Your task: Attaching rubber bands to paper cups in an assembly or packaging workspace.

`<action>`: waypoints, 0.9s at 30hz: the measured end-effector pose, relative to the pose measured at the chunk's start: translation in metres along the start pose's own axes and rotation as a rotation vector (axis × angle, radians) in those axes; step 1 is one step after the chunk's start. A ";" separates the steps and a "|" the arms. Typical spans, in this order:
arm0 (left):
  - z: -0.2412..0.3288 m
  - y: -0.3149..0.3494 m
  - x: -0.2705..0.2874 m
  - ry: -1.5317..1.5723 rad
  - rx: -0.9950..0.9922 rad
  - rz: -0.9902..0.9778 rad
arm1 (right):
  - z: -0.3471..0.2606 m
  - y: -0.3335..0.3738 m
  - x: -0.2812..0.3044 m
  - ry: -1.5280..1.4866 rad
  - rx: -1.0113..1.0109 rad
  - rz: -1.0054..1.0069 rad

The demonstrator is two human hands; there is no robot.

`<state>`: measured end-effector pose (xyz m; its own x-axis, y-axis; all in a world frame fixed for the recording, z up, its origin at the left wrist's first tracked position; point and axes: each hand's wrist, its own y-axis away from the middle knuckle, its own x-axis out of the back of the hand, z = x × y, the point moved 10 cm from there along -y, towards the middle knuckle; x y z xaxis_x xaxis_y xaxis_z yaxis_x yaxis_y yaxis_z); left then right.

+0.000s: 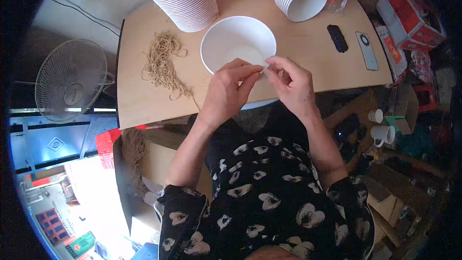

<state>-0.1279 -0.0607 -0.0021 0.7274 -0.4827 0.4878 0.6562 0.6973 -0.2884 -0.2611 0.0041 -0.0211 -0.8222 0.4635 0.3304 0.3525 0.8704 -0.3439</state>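
Observation:
My left hand (228, 88) and my right hand (294, 86) meet over the near rim of a white paper bucket (208, 43), fingertips almost touching. Both are closed in a pinch around a small whitish piece (264, 67), too small to name. The bucket stands upright at the table's near middle, its pale inside facing up. Left of it lies a tangled heap of tan string (163, 60). One strand of it trails over the table edge toward my left forearm.
Nested stacks of orange-and-white paper buckets (185, 5) and tipped buckets (302, 1) occupy the far side of the table (308, 58). At right lie a black bundle (337, 38) and a phone (367, 52). A fan (71, 79) stands left; boxes (411, 17) stand right.

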 end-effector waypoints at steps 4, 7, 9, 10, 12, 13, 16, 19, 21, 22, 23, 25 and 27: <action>0.000 0.002 0.003 0.008 -0.061 0.041 | -0.015 -0.007 -0.008 0.063 0.149 -0.035; 0.003 0.004 0.007 -0.049 -0.075 0.053 | -0.016 -0.008 -0.006 0.003 0.085 -0.035; -0.004 0.006 0.014 -0.091 0.004 0.099 | -0.011 -0.006 -0.004 -0.115 0.020 -0.031; -0.003 0.007 0.017 -0.088 0.005 0.104 | -0.006 -0.005 -0.001 -0.235 -0.048 -0.019; -0.008 0.008 0.026 -0.108 0.062 0.120 | -0.008 -0.006 0.005 -0.301 -0.072 -0.022; -0.010 0.009 0.030 -0.107 0.062 0.127 | -0.012 -0.007 0.009 -0.363 -0.103 -0.017; -0.014 0.010 0.042 -0.205 0.059 0.147 | -0.017 -0.012 0.018 -0.432 -0.132 -0.013; -0.015 0.007 0.051 -0.166 0.072 0.161 | -0.022 -0.020 0.022 -0.504 -0.059 -0.086; 0.012 0.000 0.059 -0.262 -0.134 0.194 | -0.029 -0.024 0.014 -0.490 -0.004 -0.204; 0.017 -0.004 0.061 -0.227 -0.236 0.184 | -0.034 -0.025 0.011 -0.489 0.001 -0.215; 0.024 -0.012 0.063 -0.222 -0.238 0.191 | -0.037 -0.025 0.008 -0.494 0.009 -0.241; 0.030 -0.035 0.036 -0.054 -0.080 -0.112 | -0.048 -0.027 0.012 -0.487 0.025 -0.267; 0.025 -0.047 0.021 0.005 0.040 -0.264 | -0.060 -0.027 0.011 -0.541 0.035 -0.313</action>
<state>-0.1485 -0.0898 0.0425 0.5336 -0.6532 0.5372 0.8146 0.5677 -0.1188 -0.2529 -0.0050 0.0441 -0.9972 0.0300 -0.0683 0.0512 0.9412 -0.3341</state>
